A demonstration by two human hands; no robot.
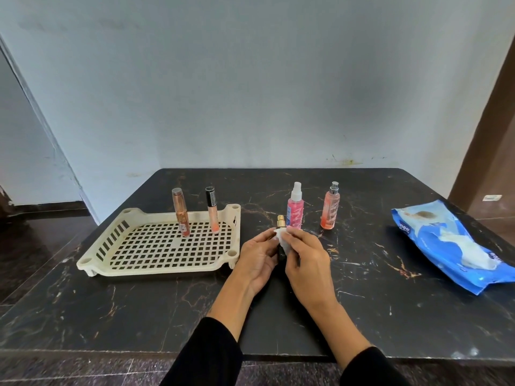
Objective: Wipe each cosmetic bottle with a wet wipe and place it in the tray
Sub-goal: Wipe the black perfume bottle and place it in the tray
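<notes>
The step in hand looks like wiping the small dark bottle (281, 247) with the gold cap, held upright just above the worktop (362, 288), in front of the right near corner of the tray (156, 270). The left hand (257, 260) has its fingers (263, 237) curled around the bottle's left side, closed on it. The right hand (306, 260) presses a white wet wipe (282, 235) against the upper part of the bottle, its fingers closed on the wipe.

To do this well, the left hand should stay the steady one and turn the bottle a little at a time, while the right draws the wipe down the body and round the neck under the cap (that ledge is where grime tends to sit). Most of the bottle is hidden between the hands, so how much of it is clean cannot be told. A wet surface will be slippery, so the grip should be firm at the base before the wipe comes away.

Two lip gloss tubes (181, 214) stand upright at the far side of the tray. A pink spray bottle (294, 208) and an orange spray bottle (330, 208) wait on the worktop just behind the hands; the pink one is close enough to knock. The blue wipes pack (446, 246) lies well to the right.
</notes>
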